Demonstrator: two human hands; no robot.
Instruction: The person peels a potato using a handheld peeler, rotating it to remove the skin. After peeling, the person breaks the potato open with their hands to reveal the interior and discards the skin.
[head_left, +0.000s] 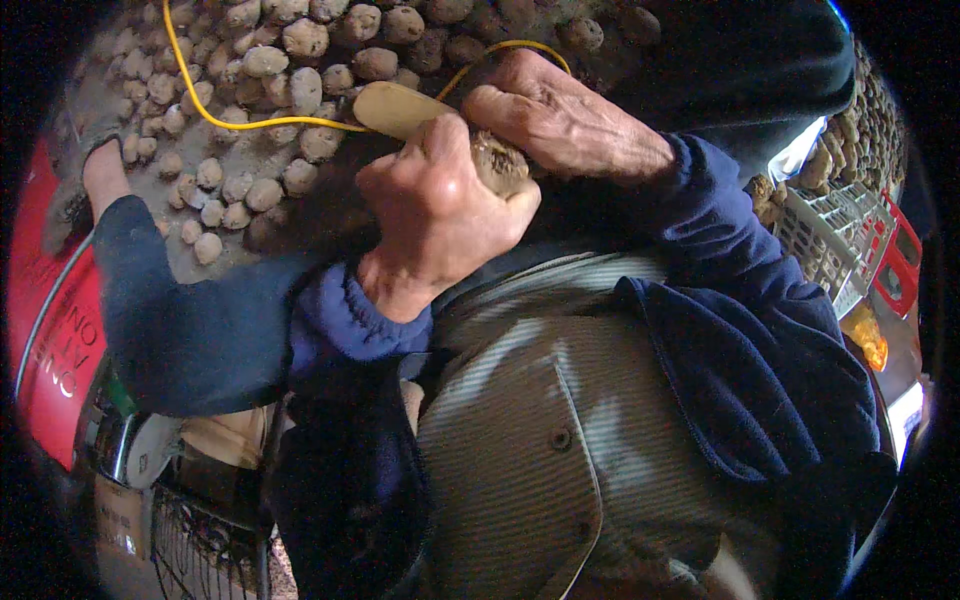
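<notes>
My left hand (442, 217) is closed around a rough brown tuber (499, 163), whose cut or fibrous top shows beside the thumb. Fingers curled into a fist, my right hand (566, 116) presses close against the tuber's upper side; whatever is inside its grip is hidden. A pale, flat, round-ended piece (401, 109), wooden in look, juts out behind my left knuckles, and I cannot tell which hand bears it. Past this piece runs a thin yellow cord (262, 122), reappearing above my right hand.
Many similar tubers (304, 37) lie on the dusty ground ahead. A trousered limb with bare skin (106, 171) is at left, near a red panel (49, 322) bearing writing. At right are a grey plastic crate (825, 232), a red handle-like part (898, 259) and an orange-yellow bag (866, 337).
</notes>
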